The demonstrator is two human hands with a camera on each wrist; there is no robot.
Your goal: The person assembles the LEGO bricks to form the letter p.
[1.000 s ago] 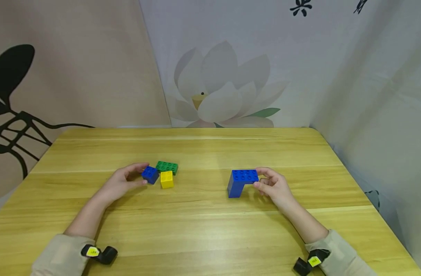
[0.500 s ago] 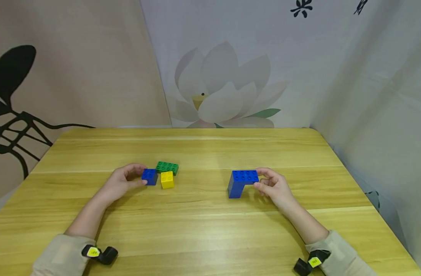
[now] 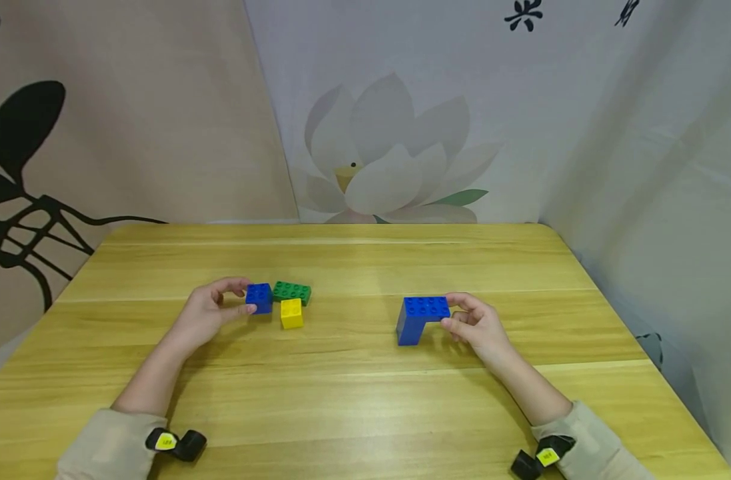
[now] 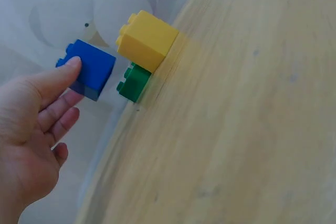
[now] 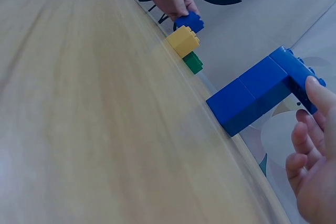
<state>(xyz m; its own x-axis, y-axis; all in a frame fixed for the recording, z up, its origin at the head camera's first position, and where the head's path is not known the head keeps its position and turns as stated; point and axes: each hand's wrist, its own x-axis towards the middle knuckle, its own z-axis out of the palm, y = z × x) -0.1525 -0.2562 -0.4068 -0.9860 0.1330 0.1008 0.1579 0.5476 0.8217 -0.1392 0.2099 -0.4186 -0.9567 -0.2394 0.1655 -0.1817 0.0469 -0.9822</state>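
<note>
My left hand (image 3: 206, 317) pinches a small blue building block (image 4: 94, 66) between thumb and fingers. In the left wrist view that block hangs above the tabletop, apart from the blocks beside it. A square yellow block (image 3: 291, 313) and a longer green block (image 3: 292, 291) lie just right of it on the table. My right hand (image 3: 480, 328) pinches the overhanging end of a long blue block (image 3: 426, 306). This long block tops a column of two stacked blue blocks (image 5: 249, 98) standing on the table, forming an upside-down L.
The wooden table (image 3: 353, 400) ends at a far edge before a fabric backdrop (image 3: 389, 120) printed with a flower. A wrist camera (image 3: 188, 445) sits on the left sleeve, another camera (image 3: 526, 465) on the right one.
The small blue block first turned square to me and dipped slightly, then rose a little in my left hand. My right hand and its blue stack stay in place.
</note>
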